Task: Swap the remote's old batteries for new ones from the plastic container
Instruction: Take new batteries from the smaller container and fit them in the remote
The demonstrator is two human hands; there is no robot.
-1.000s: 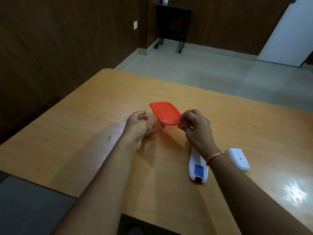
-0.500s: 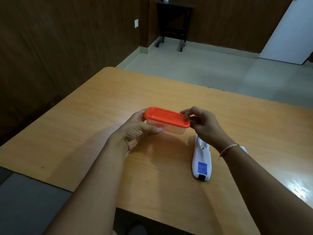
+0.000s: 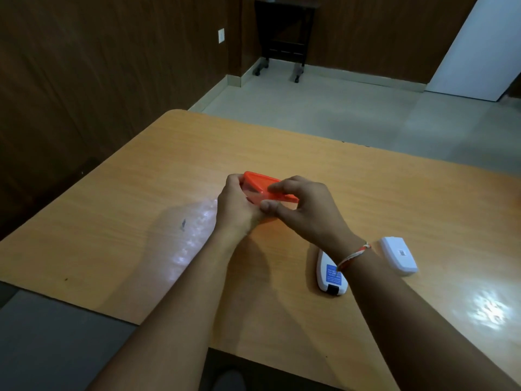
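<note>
Fingers of the left hand (image 3: 236,210) are curling round the near-left side of the plastic container (image 3: 255,193), while the right hand (image 3: 307,210) is pinching its orange lid (image 3: 262,183) between thumb and forefingers. Both hands are holding the container around the middle of the table (image 3: 141,221). Toward the near right edge, the remote (image 3: 328,275) is lying back up, its white battery cover (image 3: 399,255) lying just beside it.

- container (image 3: 255,196) body mostly hidden btw both hands, contents n/v
- remote (image 3: 328,273) far end covered by right wrist
- label text on remote unreadable
</note>
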